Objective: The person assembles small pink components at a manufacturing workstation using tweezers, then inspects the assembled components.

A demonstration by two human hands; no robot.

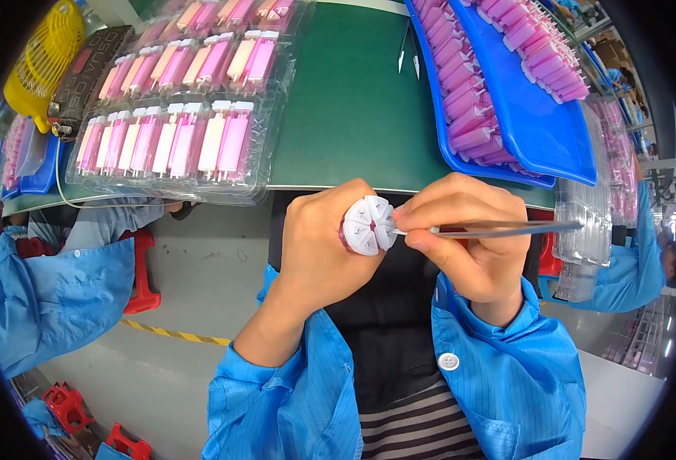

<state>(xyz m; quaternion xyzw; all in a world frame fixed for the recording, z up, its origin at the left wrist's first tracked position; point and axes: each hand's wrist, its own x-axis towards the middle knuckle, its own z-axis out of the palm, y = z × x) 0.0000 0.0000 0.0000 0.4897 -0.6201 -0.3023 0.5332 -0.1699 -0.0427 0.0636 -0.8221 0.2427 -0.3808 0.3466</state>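
My left hand [307, 238] is closed round a bundle of slim pieces [366, 226], whose white wedge-shaped ends form a round face, with dark pink showing at the rim and centre. Most of the bundle is hidden in the fist. My right hand [472, 226] pinches a pair of long dark metal tweezers [533, 228] between thumb and fingers. Their back end points right; the tip meets the right side of the white face, partly covered by my fingertips. Both hands are just in front of the table's near edge.
On the green table [338, 100], a clear plastic tray [169, 188] holds rows of pink and cream pieces at left. Blue trays [537, 123] of pink pieces stand at right. Two thin metal points [408, 63] hang at the back. A yellow basket [46, 57] and people in blue flank me.
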